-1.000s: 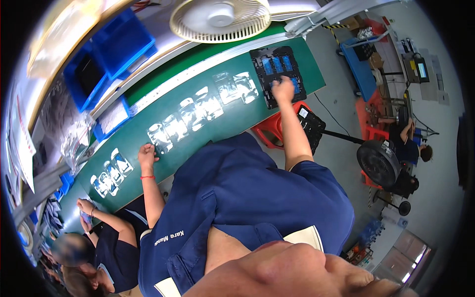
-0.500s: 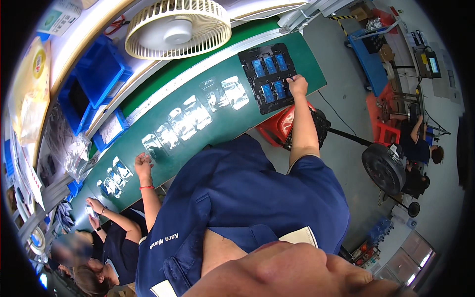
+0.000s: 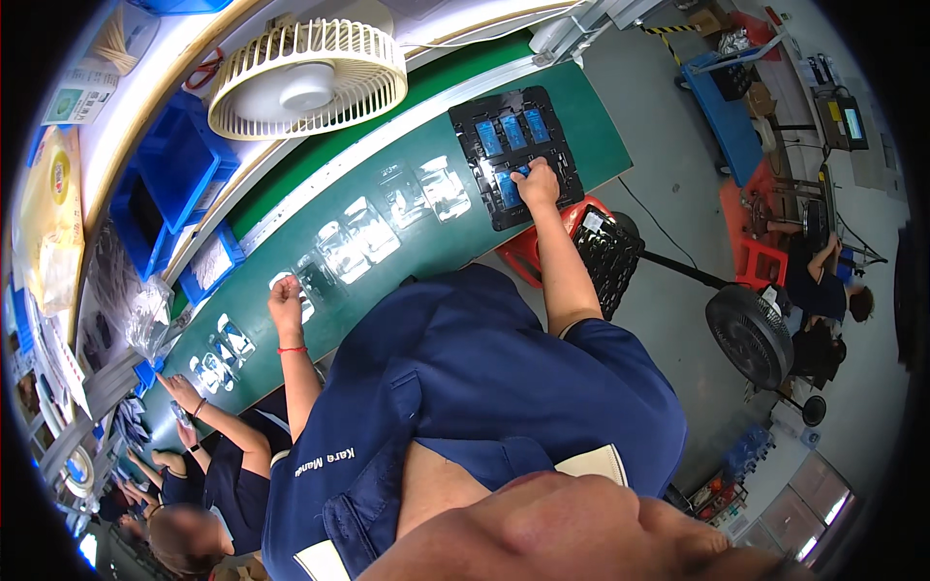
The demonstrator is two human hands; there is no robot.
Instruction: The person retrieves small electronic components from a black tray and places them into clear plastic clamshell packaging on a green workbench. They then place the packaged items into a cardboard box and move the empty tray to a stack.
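My left hand (image 3: 285,302) is over the nearer end of a row on the green table, its fingers drawn together on a clear plastic packet (image 3: 308,308). The hand covers much of that packet. More glossy clear packets (image 3: 371,230) lie in a line toward the right. At the table's right end sits a black tray (image 3: 472,137) with several blue rectangular pieces (image 3: 512,132) in two rows. My right hand (image 3: 541,184) reaches over its lower row, thumb and fingers closing at a blue piece beside another blue piece (image 3: 507,190). The fingers partly hide the piece.
A cream fan (image 3: 308,87) stands behind the table, with blue bins (image 3: 186,160) to its left. Smaller packets (image 3: 221,356) lie at the left, near a co-worker's hand (image 3: 181,390). A red stool (image 3: 518,259) with black trays and a black standing fan (image 3: 748,331) are right.
My right hand has shifted left across the tray, over its lower row. My left hand has moved up onto the end packet, its fingers drawing together. The co-worker's hand has reached toward a blue bin.
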